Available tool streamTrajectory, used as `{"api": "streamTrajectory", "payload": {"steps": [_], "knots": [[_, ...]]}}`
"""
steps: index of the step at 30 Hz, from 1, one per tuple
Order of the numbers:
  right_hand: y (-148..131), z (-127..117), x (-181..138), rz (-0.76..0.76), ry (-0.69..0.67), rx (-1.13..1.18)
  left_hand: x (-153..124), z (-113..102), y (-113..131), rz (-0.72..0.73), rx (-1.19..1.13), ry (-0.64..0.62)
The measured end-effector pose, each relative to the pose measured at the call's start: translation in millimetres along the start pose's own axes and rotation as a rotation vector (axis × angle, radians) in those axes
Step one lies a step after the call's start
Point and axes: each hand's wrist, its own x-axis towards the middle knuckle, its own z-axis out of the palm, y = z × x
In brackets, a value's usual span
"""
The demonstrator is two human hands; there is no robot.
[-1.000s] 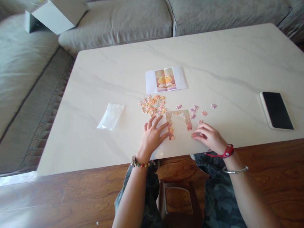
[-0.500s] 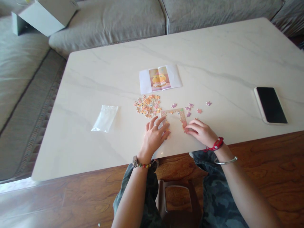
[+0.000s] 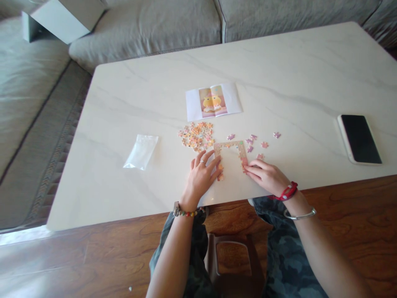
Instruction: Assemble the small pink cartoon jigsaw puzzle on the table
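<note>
A partly joined puzzle frame, an upside-down U of pink and orange pieces, lies near the front edge of the white marble table. My left hand lies flat with fingers spread, its fingertips on the frame's left leg. My right hand rests on the table with its fingertips pressed against the lower end of the right leg. A heap of loose pieces sits just behind my left hand. A few single pieces lie scattered to the right of the frame.
A leaflet with the puzzle's picture lies behind the heap. An empty clear plastic bag is to the left, a phone face down at the right edge. A grey sofa with a box stands behind the table.
My right hand has slid left and forward from the table's front up to the lower end of the frame's right leg. My left hand has stayed on the left leg.
</note>
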Motion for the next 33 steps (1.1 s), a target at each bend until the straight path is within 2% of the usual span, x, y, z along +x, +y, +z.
{"api": "streamTrajectory", "payload": {"steps": [9, 12, 17, 21, 23, 28, 33], "knots": [[-7, 5, -1, 0.068, 0.02, -0.03, -3, 2, -3, 0.0, -0.012, 0.0], [-3, 6, -3, 0.068, 0.032, 0.061, -3, 3, -4, -0.005, -0.011, 0.003], [5, -2, -2, 0.111, 0.136, 0.231, -3, 2, -6, -0.006, -0.007, 0.008], [17, -11, -1, 0.26, 0.289, 0.167, -2, 2, -5, -0.008, -0.002, 0.006], [25, -13, 0, 0.294, 0.322, 0.128, -1, 2, -5, -0.01, -0.003, 0.007], [41, -9, -3, 0.237, 0.261, 0.085, 2, 3, -4, -0.014, 0.0, 0.023], [45, -5, -4, 0.24, 0.183, 0.113, 3, 3, -6, -0.016, 0.002, 0.029]]}}
